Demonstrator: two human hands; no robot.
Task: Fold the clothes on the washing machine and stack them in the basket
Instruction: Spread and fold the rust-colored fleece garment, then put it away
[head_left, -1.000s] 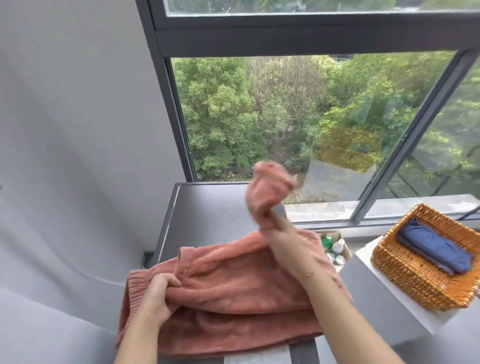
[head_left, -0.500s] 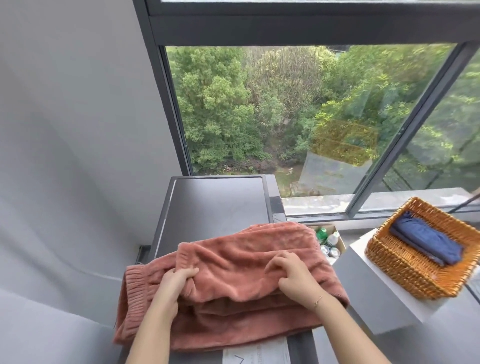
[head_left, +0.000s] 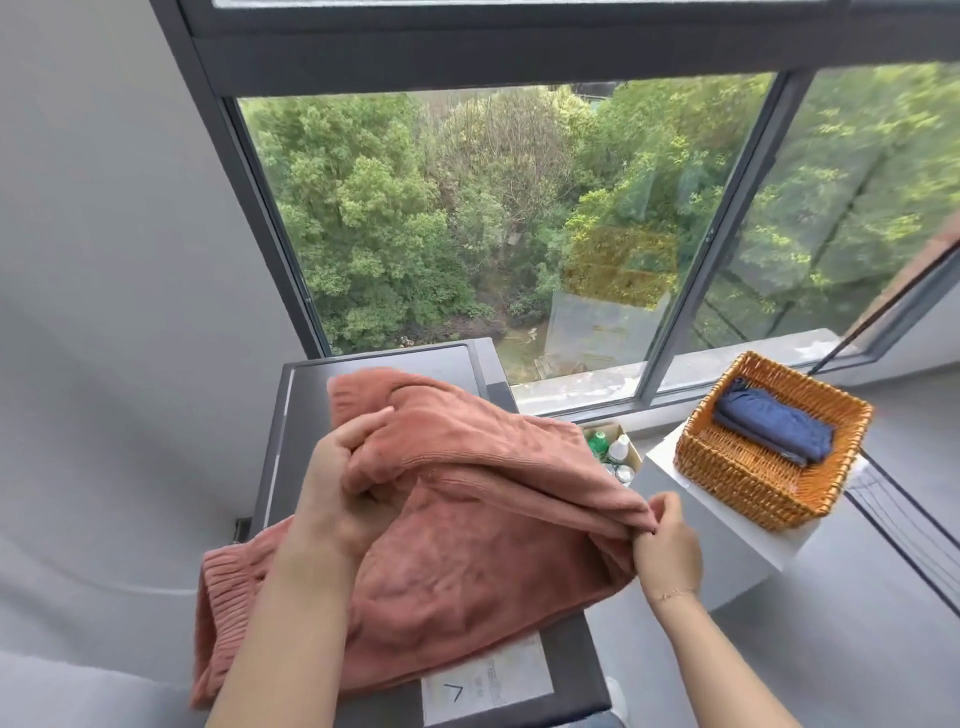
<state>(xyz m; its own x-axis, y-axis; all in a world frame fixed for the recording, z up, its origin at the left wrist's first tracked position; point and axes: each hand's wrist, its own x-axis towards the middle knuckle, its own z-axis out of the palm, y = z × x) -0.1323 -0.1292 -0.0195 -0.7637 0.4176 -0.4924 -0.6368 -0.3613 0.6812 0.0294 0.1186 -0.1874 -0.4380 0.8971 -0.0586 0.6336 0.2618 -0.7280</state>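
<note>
On the washing machine (head_left: 374, 364), both hands have lifted the pink garment's (head_left: 467, 519) top layer

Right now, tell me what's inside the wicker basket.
The wicker basket holds one folded dark blue garment, lying toward its far side. The near part of the woven floor is bare. Anything beneath the garment is covered and cannot be seen.

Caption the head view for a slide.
Both hands, left and right, grip a pink garment on the washing machine, near the basket.

One head-worn camera looks steeply down, close over the washing machine (head_left: 374, 364), facing the window (head_left: 467, 218).
</note>
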